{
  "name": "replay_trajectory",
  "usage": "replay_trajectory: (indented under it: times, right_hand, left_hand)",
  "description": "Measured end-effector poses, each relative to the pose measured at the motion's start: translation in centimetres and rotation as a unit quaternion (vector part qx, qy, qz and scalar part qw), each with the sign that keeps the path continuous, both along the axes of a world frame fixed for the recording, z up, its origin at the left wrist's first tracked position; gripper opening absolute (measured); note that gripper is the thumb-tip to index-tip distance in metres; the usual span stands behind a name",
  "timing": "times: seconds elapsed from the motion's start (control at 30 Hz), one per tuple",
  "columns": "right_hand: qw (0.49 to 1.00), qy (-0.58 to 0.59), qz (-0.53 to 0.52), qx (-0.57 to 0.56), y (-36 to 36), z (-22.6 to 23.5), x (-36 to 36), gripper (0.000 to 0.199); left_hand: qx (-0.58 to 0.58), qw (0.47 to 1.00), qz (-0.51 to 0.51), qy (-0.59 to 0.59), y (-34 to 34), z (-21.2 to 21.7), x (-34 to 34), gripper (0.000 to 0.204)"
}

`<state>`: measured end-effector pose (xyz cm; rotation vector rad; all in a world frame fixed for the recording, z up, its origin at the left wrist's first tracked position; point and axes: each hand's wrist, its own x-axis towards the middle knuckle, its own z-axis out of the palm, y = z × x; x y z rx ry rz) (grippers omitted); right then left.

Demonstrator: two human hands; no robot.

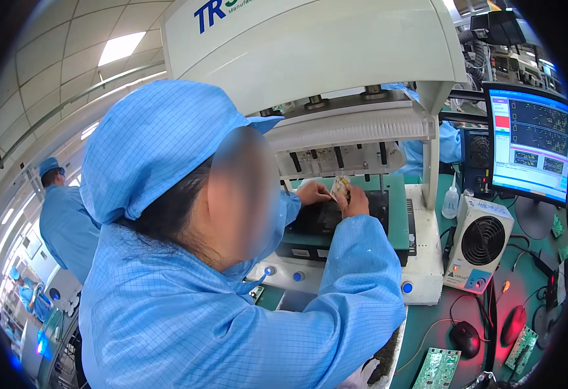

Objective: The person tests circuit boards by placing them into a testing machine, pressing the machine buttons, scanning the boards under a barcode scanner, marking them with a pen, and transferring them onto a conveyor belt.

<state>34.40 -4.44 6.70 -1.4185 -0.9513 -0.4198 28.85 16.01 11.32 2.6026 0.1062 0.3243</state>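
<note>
- Blue-sleeved co-worker's hands pinch a small pale board over the black tray of the white test machine.
- My own left and right grip are outside the head view.
- I think the board may slip or seat crooked, being held only by fingertips.
- Blue lettering sits on the machine hood; the monitor at the right shows a red box.

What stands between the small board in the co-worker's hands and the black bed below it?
Nothing visible. The co-worker's hands hold the board just over the bed, and the gap between them looks open. The press head hangs above, not in between.
</note>
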Motion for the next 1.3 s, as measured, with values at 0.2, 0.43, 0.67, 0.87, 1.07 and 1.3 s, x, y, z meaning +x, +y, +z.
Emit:
replay_trajectory:
  times: [0.2,0.43,0.67,0.87,1.07,1.3]
  right_hand:
    - [1.000,-0.001,-0.013,-0.010,0.0,-0.1,0.1,0.043]
    - [1.000,0.005,-0.004,0.000,0.1,0.6,-1.1,0.042]
    - [1.000,0.010,-0.017,0.000,0.1,0.6,-0.7,0.042]
    - [1.000,0.007,-0.005,0.004,0.0,0.7,-0.7,0.039]
    - [1.000,-0.008,-0.003,0.009,0.0,0.8,-1.1,0.040]
    - [1.000,-0.007,-0.016,-0.007,-0.1,0.4,-0.7,0.043]
  left_hand:
    - [-0.021,0.999,-0.024,0.010,0.5,-0.3,0.2,0.019]
    - [-0.037,0.999,-0.017,0.017,0.9,0.3,-0.9,0.020]
    - [-0.034,0.999,0.007,0.037,-0.2,1.4,-0.7,0.019]
    - [-0.083,0.996,-0.009,0.040,1.0,0.4,0.1,0.022]
    - [-0.072,0.994,0.009,0.081,1.9,0.2,0.8,0.024]
    - [-0.092,0.993,-0.002,0.073,1.8,-0.1,1.3,0.027]
